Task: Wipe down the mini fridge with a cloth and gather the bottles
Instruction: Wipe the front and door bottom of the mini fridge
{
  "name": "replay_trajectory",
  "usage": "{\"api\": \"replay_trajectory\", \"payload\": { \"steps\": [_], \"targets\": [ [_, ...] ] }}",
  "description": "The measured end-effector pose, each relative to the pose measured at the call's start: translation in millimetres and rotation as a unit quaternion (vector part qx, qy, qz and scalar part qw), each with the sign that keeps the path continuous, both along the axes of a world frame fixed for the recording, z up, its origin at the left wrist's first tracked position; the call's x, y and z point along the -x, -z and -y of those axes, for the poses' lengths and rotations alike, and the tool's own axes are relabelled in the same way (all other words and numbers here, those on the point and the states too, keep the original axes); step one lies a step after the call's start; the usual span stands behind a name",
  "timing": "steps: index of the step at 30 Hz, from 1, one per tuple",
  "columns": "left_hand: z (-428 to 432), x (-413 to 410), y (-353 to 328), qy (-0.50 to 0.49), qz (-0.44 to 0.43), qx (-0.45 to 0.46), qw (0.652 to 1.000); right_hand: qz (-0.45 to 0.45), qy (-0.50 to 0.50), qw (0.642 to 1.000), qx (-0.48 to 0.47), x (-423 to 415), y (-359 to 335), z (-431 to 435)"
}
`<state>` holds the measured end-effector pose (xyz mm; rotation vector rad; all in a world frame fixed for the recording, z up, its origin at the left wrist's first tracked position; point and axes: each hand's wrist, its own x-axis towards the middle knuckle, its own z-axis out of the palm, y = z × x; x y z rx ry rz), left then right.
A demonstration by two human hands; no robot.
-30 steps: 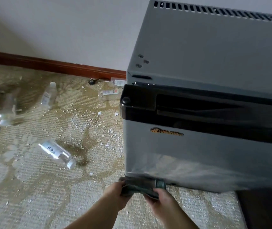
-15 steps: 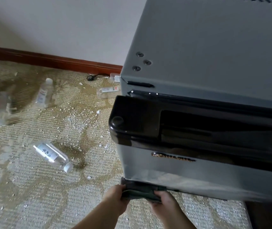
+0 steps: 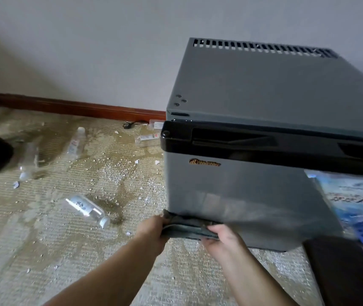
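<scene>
cloth (image 3: 189, 226): long axis runs left-right along the fridge (image 3: 242, 195) bottom edge
hands: left (image 3: 152, 230) and right (image 3: 222, 237) each pinching an end

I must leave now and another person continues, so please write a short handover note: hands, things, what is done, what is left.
The left hand and right hand both grip the dark cloth, held against the lower left edge of the mini fridge.
Bottles lie loose on the dirty carpet: nearest bottle, left bottle, middle bottle, fridge-side bottle, baseboard bottle.
Done: wiping is under way; how much is clean, cannot tell. No bottle gathered.
Left: finish wiping, then collect the bottles.
</scene>
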<state>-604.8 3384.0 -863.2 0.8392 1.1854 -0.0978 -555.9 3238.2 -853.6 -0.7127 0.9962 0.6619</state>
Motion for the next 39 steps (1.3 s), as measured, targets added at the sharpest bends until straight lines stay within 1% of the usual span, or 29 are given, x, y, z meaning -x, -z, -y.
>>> {"api": "replay_trajectory", "payload": {
  "steps": [4, 10, 16, 20, 22, 24, 25, 27, 29, 31, 35, 37, 39],
  "targets": [
    [-1, 0, -54, -0.01, 0.04, 0.002, 0.999, 0.056, -0.036, 0.998, -0.011, 0, -48, 3],
    [3, 6, -125, 0.025, 0.092, -0.01, 0.995, 0.139, -0.052, 0.989, -0.028, 4, -120, 6],
    [9, 18, -181, 0.008, 0.214, -0.004, 0.977, 0.218, -0.042, 0.972, -0.072, 15, -182, 13],
    [17, 38, -197, 0.028, 0.331, -0.021, 0.943, 0.297, -0.028, 0.95, -0.09, 35, -199, 23],
    [21, 47, -193, 0.038, 0.354, -0.015, 0.934, 0.32, -0.027, 0.944, -0.079, 47, -193, 34],
    [27, 57, -174, 0.051, 0.342, 0.008, 0.938, 0.307, -0.037, 0.949, -0.062, 58, -174, 45],
    [30, 63, -159, 0.059, 0.32, 0.019, 0.945, 0.29, -0.046, 0.954, -0.056, 63, -159, 51],
    [39, 73, -119, 0.066, 0.25, 0.03, 0.965, 0.243, -0.079, 0.966, -0.033, 74, -122, 61],
    [48, 79, -75, 0.061, 0.168, 0.028, 0.983, 0.178, -0.117, 0.977, 0.016, 83, -82, 70],
    [55, 82, -37, 0.062, 0.104, 0.03, 0.992, 0.121, -0.139, 0.981, 0.052, 89, -47, 76],
    [60, 73, 17, 0.03, 0.018, 0.045, 0.998, 0.051, -0.13, 0.988, 0.061, 82, 1, 74],
    [58, 64, 34, 0.002, 0.001, 0.058, 0.998, 0.024, -0.108, 0.992, 0.056, 72, 21, 67],
    [54, 51, 47, -0.026, -0.001, 0.075, 0.997, 0.015, -0.083, 0.995, 0.051, 60, 40, 57]
  ]
}}
